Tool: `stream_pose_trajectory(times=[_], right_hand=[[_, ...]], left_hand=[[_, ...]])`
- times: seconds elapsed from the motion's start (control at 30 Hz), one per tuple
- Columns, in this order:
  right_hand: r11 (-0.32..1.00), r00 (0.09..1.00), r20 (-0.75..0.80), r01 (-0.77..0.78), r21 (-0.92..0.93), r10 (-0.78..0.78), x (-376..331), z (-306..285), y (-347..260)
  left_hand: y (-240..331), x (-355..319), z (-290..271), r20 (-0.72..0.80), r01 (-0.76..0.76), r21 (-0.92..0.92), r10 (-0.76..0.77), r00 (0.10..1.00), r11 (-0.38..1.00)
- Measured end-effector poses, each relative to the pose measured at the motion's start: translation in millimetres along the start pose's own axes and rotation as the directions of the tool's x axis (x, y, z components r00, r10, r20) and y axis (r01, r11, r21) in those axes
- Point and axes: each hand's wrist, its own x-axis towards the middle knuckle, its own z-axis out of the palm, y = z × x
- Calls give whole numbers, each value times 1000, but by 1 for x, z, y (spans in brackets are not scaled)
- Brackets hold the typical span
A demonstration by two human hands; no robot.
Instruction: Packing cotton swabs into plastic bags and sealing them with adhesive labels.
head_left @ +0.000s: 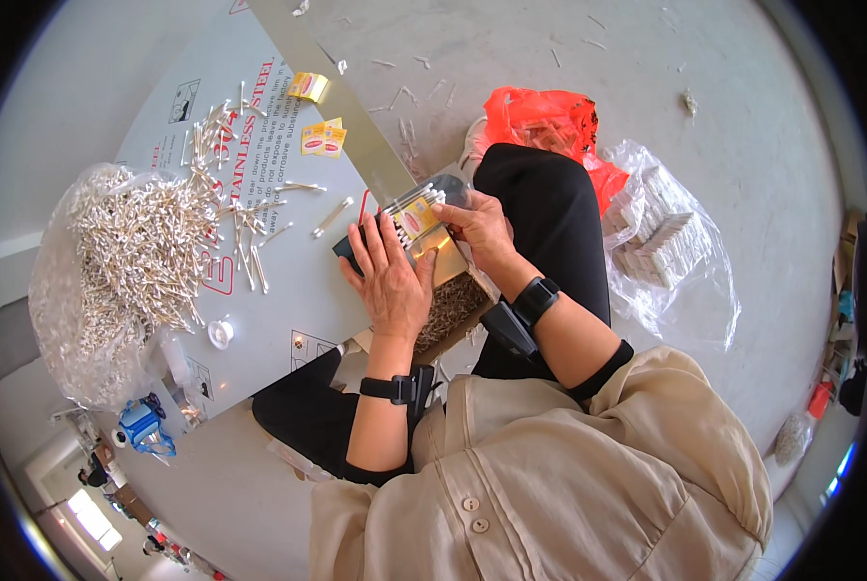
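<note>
A clear bag of cotton swabs with a yellow label (416, 217) lies at the table's edge. My right hand (486, 232) pinches the near end of it, thumb and fingers closed on the clear film. My left hand (393, 281) rests flat beside the bag, fingers stretched over a dark block (348, 248) and the thumb by a shiny gold-coloured surface (440, 244). What lies under the left palm is hidden. Below both hands stands an open cardboard box (467, 327) with brown shredded filling.
A large clear bag heaped with loose cotton swabs (133, 242) sits left on the film-covered table (288, 281). Yellow labels (323, 137) and a small white round container (220, 334) lie there. On the floor at right are a red plastic bag (540, 121) and bagged white packs (661, 232).
</note>
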Motion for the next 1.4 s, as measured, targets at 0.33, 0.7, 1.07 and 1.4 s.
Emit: stream_pose_trajectory(times=[0.33,0.7,1.07,1.4], right_hand=[[998,999,-38,-3,-59,1,12,-9,-2],[989,999,22,29,-146,-26,13,-6,-2],[990,999,31,33,-136,-30,9,-7,-4],[993,1000,15,-8,-117,10,1,-3,-9]], left_hand=[[2,2,3,-64,-28,-44,25,998,999],[6,3,11,-75,-6,-42,3,997,999],[5,-12,10,-7,-38,-2,38,999,999],[6,-6,7,11,-25,-8,25,1000,1000]])
